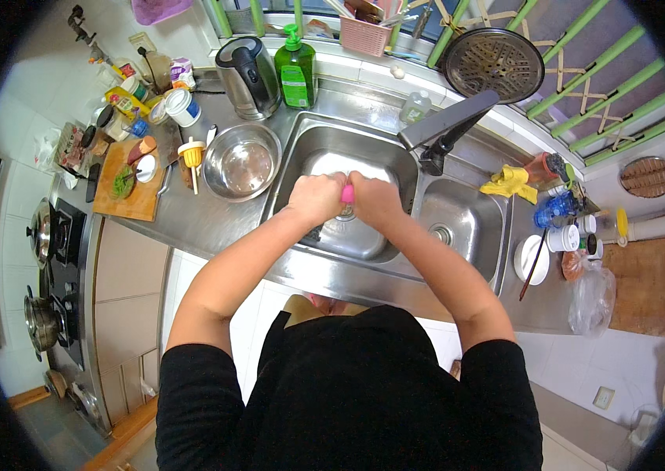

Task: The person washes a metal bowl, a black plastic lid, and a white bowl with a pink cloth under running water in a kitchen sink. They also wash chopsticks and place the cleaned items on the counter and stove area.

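Both fists are held together over the large stainless steel sink basin (pixel 332 132). My left hand (pixel 319 197) and my right hand (pixel 376 199) are closed around a small pink item (pixel 347 193). Only a short piece of it shows between the thumbs, so its kind and material cannot be told. Beneath the hands, the basin's drain is partly covered by them. A grey pull-out style faucet (pixel 450 120) reaches over the basin from the back right. No running water can be made out.
Left of the sink stand a steel bowl (pixel 242 162), an electric kettle (pixel 248 76) and a wooden cutting board (pixel 126 197) with chopped greens. A green pump bottle (pixel 296 70) is behind. To the right are a smaller basin (pixel 467 206), a yellow cloth (pixel 509 182) and a white bowl (pixel 531 260).
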A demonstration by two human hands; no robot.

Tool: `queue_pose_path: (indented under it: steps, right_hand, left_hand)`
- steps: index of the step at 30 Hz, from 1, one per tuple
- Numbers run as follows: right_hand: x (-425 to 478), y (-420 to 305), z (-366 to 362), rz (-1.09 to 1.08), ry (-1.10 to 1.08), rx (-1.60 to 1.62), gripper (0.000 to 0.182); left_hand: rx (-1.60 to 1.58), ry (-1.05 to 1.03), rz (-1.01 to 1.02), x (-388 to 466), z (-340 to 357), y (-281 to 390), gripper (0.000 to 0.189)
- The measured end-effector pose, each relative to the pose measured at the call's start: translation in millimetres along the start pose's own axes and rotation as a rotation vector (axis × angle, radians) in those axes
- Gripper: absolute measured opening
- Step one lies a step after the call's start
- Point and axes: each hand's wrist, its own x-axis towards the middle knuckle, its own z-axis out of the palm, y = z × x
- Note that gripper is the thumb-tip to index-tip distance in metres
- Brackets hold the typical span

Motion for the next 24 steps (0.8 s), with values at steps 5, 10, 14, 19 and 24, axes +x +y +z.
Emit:
queue_pose_path:
  steps: [5,10,14,19,24]
  right_hand:
    - [-11.5,6.3,41.7,0.137,-0.173,0.589,0.028]
    - [-4.5,5.8,22.8,0.343,-0.112,0.517,0.041]
    - [-9.1,43.1,36.1,0.226,-0.072,0.717,0.053]
    - [-9.2,38.8,-33.5,0.437,-0.318,1.198,0.054]
    - [0.4,46.1,-28.9,0.223,-0.169,1.832,0.056]
  left_hand:
    - [0.171,0.017,0.276,1.5,7.7,-16.7,0.018]
    - [0.160,0.108,0.312,11.4,-0.8,-9.7,0.033]
    - [0.067,0.267,0.522,7.7,2.5,5.0,0.037]
    - [-1.394,-0.096,-0.421,-4.2,17.4,3.1,0.018]
    - [-2.523,-0.626,-0.582,-18.7,15.5,33.9,0.031]
